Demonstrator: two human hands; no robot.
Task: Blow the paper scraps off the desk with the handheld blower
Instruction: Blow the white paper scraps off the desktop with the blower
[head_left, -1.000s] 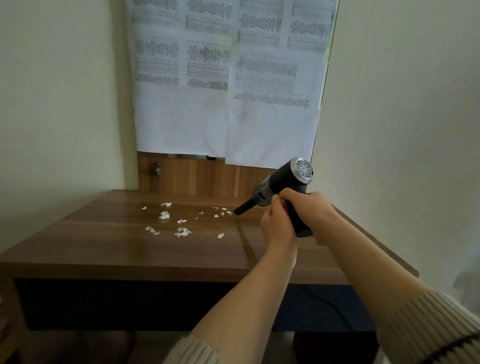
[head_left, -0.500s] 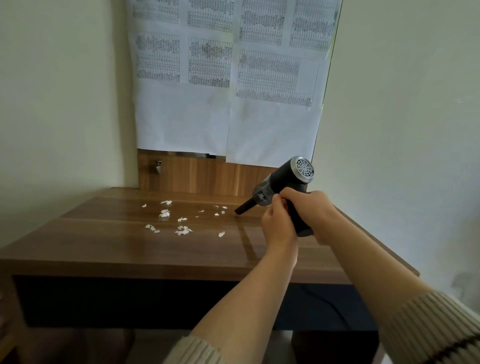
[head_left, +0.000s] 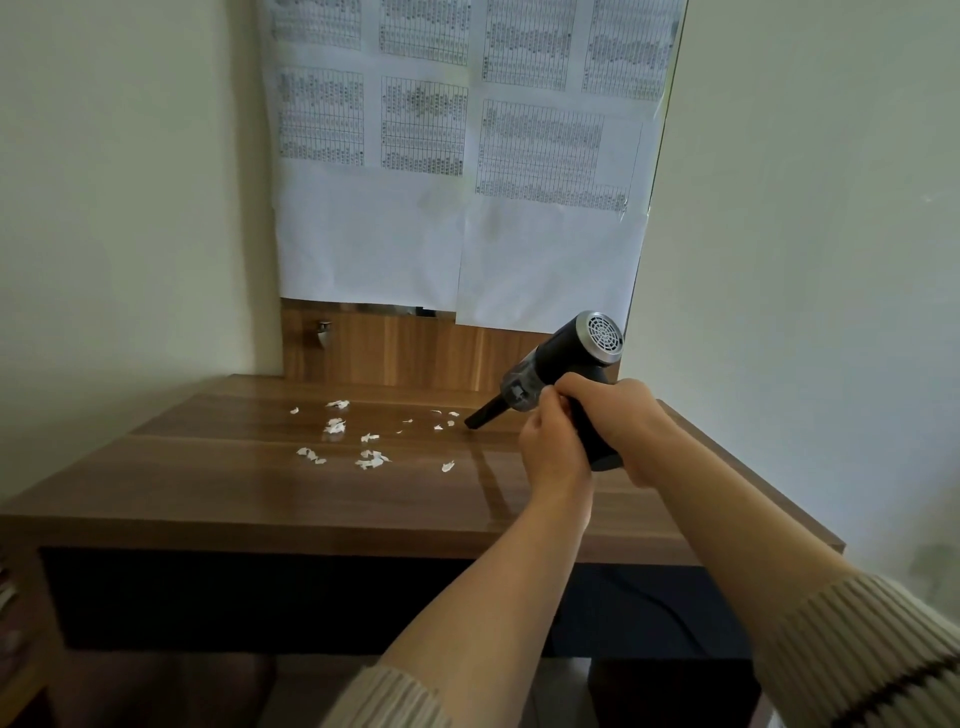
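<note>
A black handheld blower (head_left: 556, 374) with a silver mesh rear grille hangs over the right side of the wooden desk (head_left: 208, 499). Its thin nozzle slants down to the left and ends just right of the nearest scraps. My right hand (head_left: 623, 426) is wrapped around the blower's handle. My left hand (head_left: 553, 447) presses against the front of that same handle, fingers curled on it. Several small white paper scraps (head_left: 371, 460) lie scattered across the middle of the desk, left of the nozzle.
Large printed paper sheets (head_left: 457, 156) hang on the wall behind the desk, above a wooden back panel (head_left: 405, 345) with a small metal knob (head_left: 324, 332). Pale walls close in on both sides. A dark recess runs under the desk's front edge.
The blower and both hands have stayed almost still over the desk. The scraps lie in the same places. Only the camera view shifts slightly.
</note>
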